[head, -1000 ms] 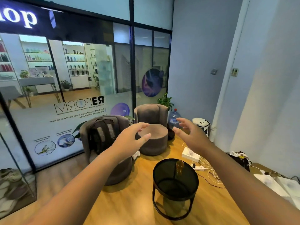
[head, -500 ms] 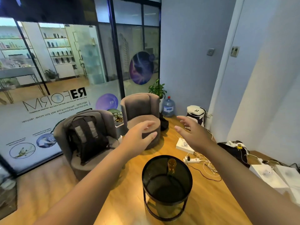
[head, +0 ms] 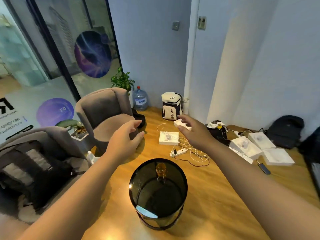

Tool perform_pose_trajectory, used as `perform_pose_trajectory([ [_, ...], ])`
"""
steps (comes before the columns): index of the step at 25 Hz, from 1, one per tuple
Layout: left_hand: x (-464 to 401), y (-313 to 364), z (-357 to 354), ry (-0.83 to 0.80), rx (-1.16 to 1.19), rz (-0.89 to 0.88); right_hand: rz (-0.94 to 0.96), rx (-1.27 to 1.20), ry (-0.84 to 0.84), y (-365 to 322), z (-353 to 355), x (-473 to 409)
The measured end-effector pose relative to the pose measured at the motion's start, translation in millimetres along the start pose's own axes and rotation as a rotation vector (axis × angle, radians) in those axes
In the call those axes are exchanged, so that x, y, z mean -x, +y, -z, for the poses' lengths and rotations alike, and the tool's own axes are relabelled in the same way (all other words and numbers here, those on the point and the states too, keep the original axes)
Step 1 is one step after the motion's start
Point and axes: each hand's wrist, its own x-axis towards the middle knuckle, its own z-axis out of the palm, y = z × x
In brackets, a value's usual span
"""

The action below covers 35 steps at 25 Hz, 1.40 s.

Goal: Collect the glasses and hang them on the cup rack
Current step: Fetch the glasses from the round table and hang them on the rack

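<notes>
A small amber glass stands upright at the far edge of a round black glass side table low in the middle of the view. Both my arms reach forward above and beyond the table. My left hand hovers up and left of the glass with fingers spread and nothing in it. My right hand hovers up and right of the glass, also spread and empty. No cup rack is in view.
Two grey armchairs stand at left, the far one empty, the near one holding a black backpack. On the wooden floor lie white boxes, a power strip with cables, a white backpack and a water bottle.
The view has swung down and to the right, so the side table and glass sit lower and more central. Both hands stay spread and empty, drifting slightly apart.
</notes>
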Motion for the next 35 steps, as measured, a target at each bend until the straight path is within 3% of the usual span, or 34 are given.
perform_pose_trajectory([
  [4,-80.2,-33.0,-25.7,-0.233,-0.005,-0.083,-0.118,0.028,0.084,5.1,-17.4,-47.2],
  [10,-154.4,-85.3,-86.6,-0.421,-0.035,-0.143,-0.287,0.041,0.124,44.2,-58.0,-81.1],
  [17,-212.4,-122.2,-131.6,-0.503,-0.111,-0.107,-0.338,0.037,0.144,93.5,-76.3,-141.1],
  [26,-281.6,-157.1,-155.5,-0.516,-0.088,-0.128,-0.373,0.029,0.024,124.2,-135.1,-236.9],
  [35,-351.1,-228.2,-202.9,-0.737,-0.043,-0.324,-0.521,0.089,0.230,120.7,-171.8,-257.6],
])
